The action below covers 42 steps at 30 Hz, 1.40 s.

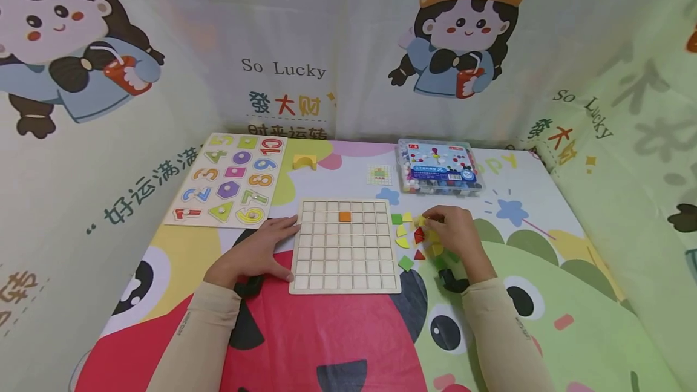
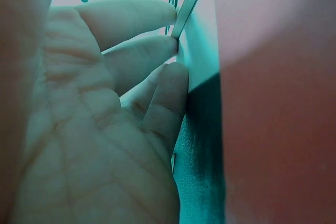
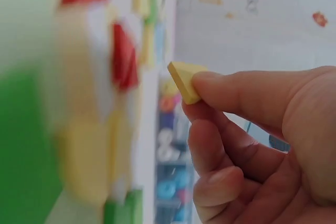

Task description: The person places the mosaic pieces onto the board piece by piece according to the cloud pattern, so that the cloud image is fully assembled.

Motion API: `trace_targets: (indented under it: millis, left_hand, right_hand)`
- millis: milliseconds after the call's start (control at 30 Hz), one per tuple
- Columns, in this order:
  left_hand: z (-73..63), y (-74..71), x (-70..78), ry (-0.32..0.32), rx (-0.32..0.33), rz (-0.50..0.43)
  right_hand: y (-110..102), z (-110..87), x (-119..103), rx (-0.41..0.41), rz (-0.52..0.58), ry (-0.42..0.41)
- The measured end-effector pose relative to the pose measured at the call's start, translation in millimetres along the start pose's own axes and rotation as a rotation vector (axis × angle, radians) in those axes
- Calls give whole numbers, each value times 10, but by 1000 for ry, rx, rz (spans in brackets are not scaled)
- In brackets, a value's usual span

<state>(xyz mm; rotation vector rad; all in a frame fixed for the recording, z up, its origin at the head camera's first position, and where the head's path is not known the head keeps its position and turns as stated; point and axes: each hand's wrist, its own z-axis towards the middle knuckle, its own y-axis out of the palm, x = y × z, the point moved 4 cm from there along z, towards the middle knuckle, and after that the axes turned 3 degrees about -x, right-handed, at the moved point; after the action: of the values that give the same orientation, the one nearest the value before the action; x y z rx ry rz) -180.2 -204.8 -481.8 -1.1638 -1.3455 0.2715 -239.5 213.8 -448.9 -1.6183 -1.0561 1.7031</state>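
Note:
A wooden grid board (image 1: 348, 256) lies flat, with one orange square tile (image 1: 345, 216) in its second row from the far side. My left hand (image 1: 258, 253) rests at the board's left edge, fingers fairly straight and thumb near the lower corner. In the left wrist view the fingertips (image 2: 176, 14) touch an edge. To the right of the board, my right hand (image 1: 456, 231) pinches a small yellow piece (image 3: 182, 80) between thumb and index finger. Below it lie loose red triangles (image 1: 418, 254), a green square (image 1: 405, 263) and yellow quarter-round pieces (image 1: 402, 242).
A number puzzle board (image 1: 229, 180) stands back left, beside a yellow arch block (image 1: 305, 162). A small pattern card (image 1: 379, 175) lies behind the grid board. Right of the card is a clear plastic box (image 1: 440, 167) of coloured parts. Printed curtains (image 1: 337, 47) enclose the table.

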Motion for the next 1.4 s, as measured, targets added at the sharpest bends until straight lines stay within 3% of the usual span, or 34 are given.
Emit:
trace_targets:
  millis: [467, 700, 1100, 1400]
  left_hand:
    - [26, -1, 35, -13, -10, 1]
    - [6, -10, 48, -13, -2, 5]
    - [2, 9, 12, -5, 2, 11]
    - [-8, 6, 28, 0, 8, 5]
  right_hand:
    - [332, 346, -539, -185, 169, -149]
    - [564, 492, -740, -243, 215, -87]
    - [782, 526, -947, -213, 158, -80]
    - [823, 494, -1062, -152, 65, -135]
